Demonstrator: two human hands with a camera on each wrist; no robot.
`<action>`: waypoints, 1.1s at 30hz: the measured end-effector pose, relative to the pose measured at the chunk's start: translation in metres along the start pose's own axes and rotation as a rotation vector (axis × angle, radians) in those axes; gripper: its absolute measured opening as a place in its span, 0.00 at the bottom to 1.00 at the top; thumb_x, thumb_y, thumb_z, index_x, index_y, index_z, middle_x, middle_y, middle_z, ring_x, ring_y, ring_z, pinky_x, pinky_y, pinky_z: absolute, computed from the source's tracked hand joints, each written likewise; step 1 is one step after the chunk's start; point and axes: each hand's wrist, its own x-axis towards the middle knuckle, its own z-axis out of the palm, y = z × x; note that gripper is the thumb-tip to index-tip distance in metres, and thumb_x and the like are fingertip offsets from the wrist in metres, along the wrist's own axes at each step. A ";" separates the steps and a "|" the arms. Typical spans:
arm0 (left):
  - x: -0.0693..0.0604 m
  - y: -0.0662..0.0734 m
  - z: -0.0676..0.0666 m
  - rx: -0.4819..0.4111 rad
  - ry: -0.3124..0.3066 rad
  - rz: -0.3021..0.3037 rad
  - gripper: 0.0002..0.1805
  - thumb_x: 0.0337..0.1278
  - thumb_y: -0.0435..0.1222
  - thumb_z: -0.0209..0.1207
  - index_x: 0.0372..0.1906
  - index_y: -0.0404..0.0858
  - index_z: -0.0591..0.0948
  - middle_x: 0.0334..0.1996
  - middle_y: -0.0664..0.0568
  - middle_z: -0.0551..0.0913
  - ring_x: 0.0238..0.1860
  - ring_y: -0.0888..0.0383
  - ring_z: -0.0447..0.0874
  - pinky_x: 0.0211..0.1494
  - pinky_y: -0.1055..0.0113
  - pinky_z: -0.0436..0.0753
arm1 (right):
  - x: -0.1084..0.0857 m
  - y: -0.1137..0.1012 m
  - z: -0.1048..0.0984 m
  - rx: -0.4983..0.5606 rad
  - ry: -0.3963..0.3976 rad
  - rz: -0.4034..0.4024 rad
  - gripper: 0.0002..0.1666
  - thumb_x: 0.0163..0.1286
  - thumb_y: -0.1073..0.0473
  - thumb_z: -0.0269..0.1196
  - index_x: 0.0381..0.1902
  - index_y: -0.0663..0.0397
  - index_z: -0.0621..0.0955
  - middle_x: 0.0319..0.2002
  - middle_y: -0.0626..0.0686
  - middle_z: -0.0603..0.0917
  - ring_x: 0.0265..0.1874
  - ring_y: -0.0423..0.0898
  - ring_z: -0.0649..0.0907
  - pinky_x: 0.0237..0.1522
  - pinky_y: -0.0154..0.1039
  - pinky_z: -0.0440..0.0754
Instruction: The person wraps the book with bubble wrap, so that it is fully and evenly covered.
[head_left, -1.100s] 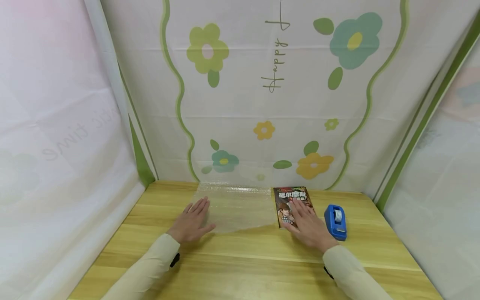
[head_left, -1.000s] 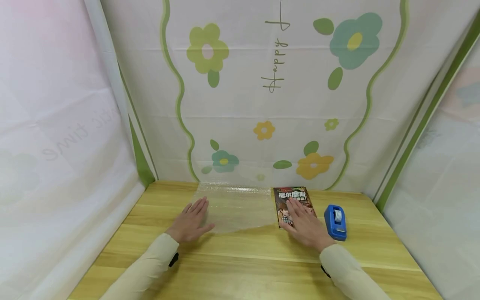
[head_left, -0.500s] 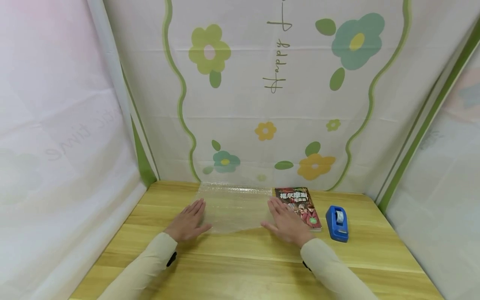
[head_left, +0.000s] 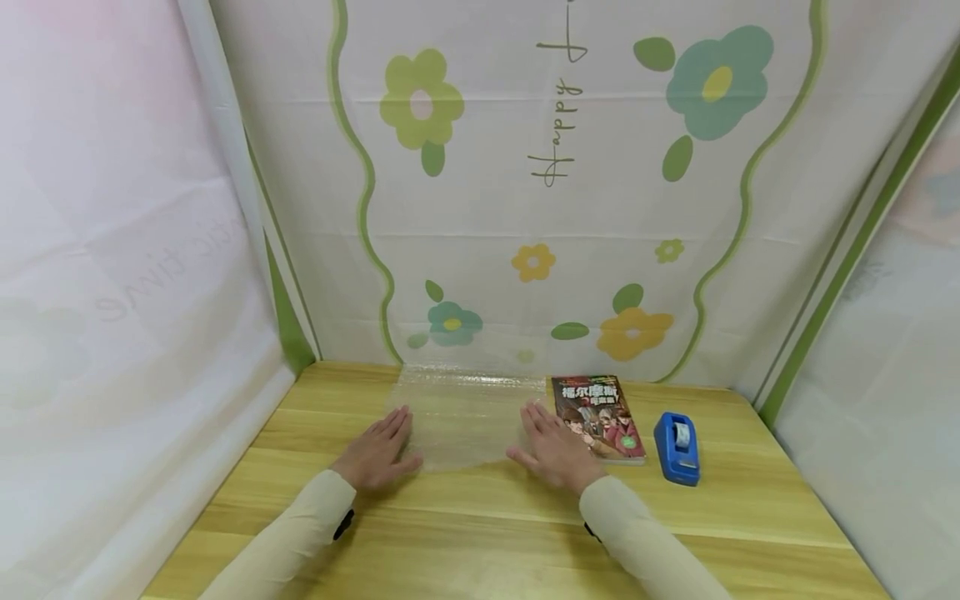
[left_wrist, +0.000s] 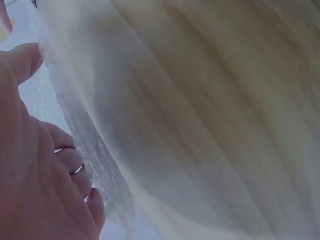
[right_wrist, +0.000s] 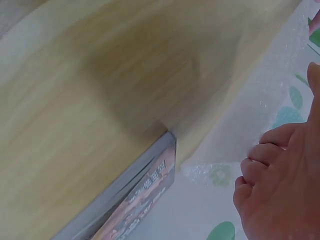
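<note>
Table [head_left: 465,550] is yellowish wood with browner streaks running left to right. The plastic sheet [head_left: 468,421] is clear, so the grain shows straight through, with whitish glints along its far edge. Book [head_left: 600,423] on the right has a dark cover, chunky white title characters, reddish-brown artwork and a little green dot. Further right, the tape dispenser [head_left: 678,467] is solid blue with a pale roll [head_left: 682,435]. Sleeves [head_left: 285,533] are cream. Far cloth [head_left: 480,208] is off-white with wavy green borders and teal, lime and orange flowers. Left curtain [head_left: 135,167] is maybe faintly pink up top, pretty washed out.
</note>
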 end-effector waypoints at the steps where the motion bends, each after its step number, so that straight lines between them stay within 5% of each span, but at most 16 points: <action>1: 0.000 0.001 0.000 -0.003 -0.001 0.002 0.45 0.81 0.55 0.50 0.81 0.23 0.56 0.83 0.31 0.54 0.85 0.34 0.52 0.85 0.41 0.59 | 0.000 -0.001 0.001 -0.005 -0.006 0.004 0.50 0.84 0.33 0.49 0.84 0.66 0.55 0.85 0.65 0.53 0.85 0.62 0.56 0.85 0.58 0.56; 12: -0.004 0.007 -0.001 -0.065 0.032 0.036 0.45 0.78 0.53 0.54 0.78 0.19 0.59 0.81 0.26 0.58 0.82 0.29 0.55 0.82 0.36 0.63 | 0.001 -0.006 0.011 -0.002 -0.035 0.008 0.50 0.83 0.34 0.50 0.82 0.69 0.58 0.83 0.68 0.57 0.84 0.65 0.59 0.85 0.58 0.57; 21: -0.005 0.007 0.002 -0.040 -0.047 -0.017 0.47 0.80 0.56 0.51 0.81 0.23 0.57 0.84 0.31 0.54 0.85 0.35 0.52 0.85 0.41 0.61 | -0.001 -0.006 0.017 0.025 -0.099 0.021 0.51 0.82 0.32 0.51 0.83 0.67 0.58 0.84 0.65 0.56 0.84 0.62 0.59 0.85 0.57 0.58; 33: -0.002 -0.005 -0.006 -0.089 -0.064 0.015 0.48 0.79 0.57 0.51 0.82 0.23 0.54 0.84 0.30 0.51 0.85 0.34 0.49 0.86 0.40 0.56 | -0.002 -0.001 0.019 0.013 -0.141 0.008 0.52 0.82 0.31 0.51 0.84 0.65 0.58 0.85 0.63 0.56 0.85 0.61 0.58 0.84 0.56 0.60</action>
